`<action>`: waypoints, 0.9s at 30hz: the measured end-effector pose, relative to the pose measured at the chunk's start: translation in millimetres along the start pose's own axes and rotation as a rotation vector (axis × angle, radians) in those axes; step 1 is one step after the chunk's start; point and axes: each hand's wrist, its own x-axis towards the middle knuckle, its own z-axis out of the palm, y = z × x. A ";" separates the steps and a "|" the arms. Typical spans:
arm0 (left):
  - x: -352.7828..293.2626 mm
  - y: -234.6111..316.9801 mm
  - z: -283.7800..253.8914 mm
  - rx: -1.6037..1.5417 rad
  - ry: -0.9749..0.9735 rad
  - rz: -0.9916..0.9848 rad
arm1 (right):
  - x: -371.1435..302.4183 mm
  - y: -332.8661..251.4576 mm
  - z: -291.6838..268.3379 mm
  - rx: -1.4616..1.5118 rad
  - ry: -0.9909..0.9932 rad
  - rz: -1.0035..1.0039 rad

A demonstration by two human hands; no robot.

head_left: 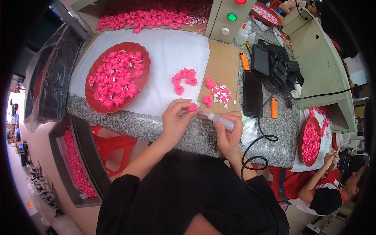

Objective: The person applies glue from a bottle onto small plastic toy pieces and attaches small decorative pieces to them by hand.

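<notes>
- Pink piece (191, 108): partly covered by the left hand (176, 120)
- Bottle (224, 122): partly hidden by the right hand (228, 135)
- Pink heap (156, 17): cut off above
- Co-worker's hands (330, 159): contents too small to tell

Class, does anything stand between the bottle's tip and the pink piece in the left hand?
Nothing visible, except perhaps the left thumb, lying close to the bottle tip beside the pink piece; I cannot tell whether it blocks.

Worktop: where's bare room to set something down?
White cloth shows bare between the red tray and small pink cluster; cardboard is bare beyond the small chips. Crowded: the right side, with black devices.
</notes>
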 end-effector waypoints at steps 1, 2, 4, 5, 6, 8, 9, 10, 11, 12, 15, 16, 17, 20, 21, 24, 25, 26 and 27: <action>-0.2 0.3 0.1 0.003 0.002 0.000 | 0.8 -0.2 0.0 -0.018 -0.005 -0.016; -0.4 0.4 -0.1 0.003 0.003 0.000 | 1.3 -0.2 0.0 -0.035 -0.010 -0.032; -0.3 0.3 -0.4 -0.004 -0.008 0.014 | 0.7 0.3 -0.4 -0.040 -0.003 -0.024; -0.1 0.6 -0.1 -0.004 -0.008 0.013 | 0.5 0.5 -0.5 -0.044 0.007 -0.017; 0.3 1.2 0.7 -0.017 0.010 0.010 | 0.4 0.3 -0.5 -0.045 0.006 -0.016; 0.7 1.8 1.1 -0.031 0.027 0.007 | 0.7 -0.5 -0.7 -0.020 -0.011 0.009; 0.8 1.9 0.8 -0.020 0.027 0.005 | 0.8 -1.0 -0.4 -0.020 -0.011 0.010; 0.7 2.1 0.6 -0.009 0.027 0.002 | 0.7 -1.6 0.1 0.005 -0.010 0.020; 0.7 2.9 0.7 -0.009 0.027 0.001 | 0.6 -2.0 0.4 0.030 -0.009 0.030; 0.8 4.0 0.9 -0.023 0.024 -0.010 | 0.9 -1.4 -0.1 0.030 -0.009 0.031; 0.5 3.0 -0.9 -0.035 0.014 -0.015 | 1.5 2.5 -1.9 -0.014 -0.015 0.007; 0.8 2.0 -1.1 -0.034 0.001 -0.012 | 1.1 4.0 -2.9 -0.015 -0.010 0.025; 1.0 1.7 -1.5 -0.035 -0.001 -0.013 | 0.8 4.9 -3.7 -0.016 -0.005 0.043; 0.8 2.7 -3.9 -0.059 -0.033 -0.067 | 0.6 5.4 -4.6 0.015 -0.004 0.068; 1.0 4.3 -4.4 -0.063 -0.058 -0.087 | 0.6 5.6 -4.6 0.015 -0.004 0.068; 1.7 8.2 -6.3 -0.047 -0.103 -0.128 | 0.9 5.5 -4.2 0.073 0.003 0.102; 2.0 9.0 -7.3 -0.029 -0.123 -0.149 | 1.7 3.6 -4.0 0.090 0.002 0.120; 2.3 9.3 -8.7 -0.029 -0.122 -0.149 | 2.1 2.7 -3.9 0.107 0.001 0.139; 2.6 9.5 -10.4 0.018 -0.159 -0.145 | 2.2 2.9 -3.8 0.107 0.000 0.139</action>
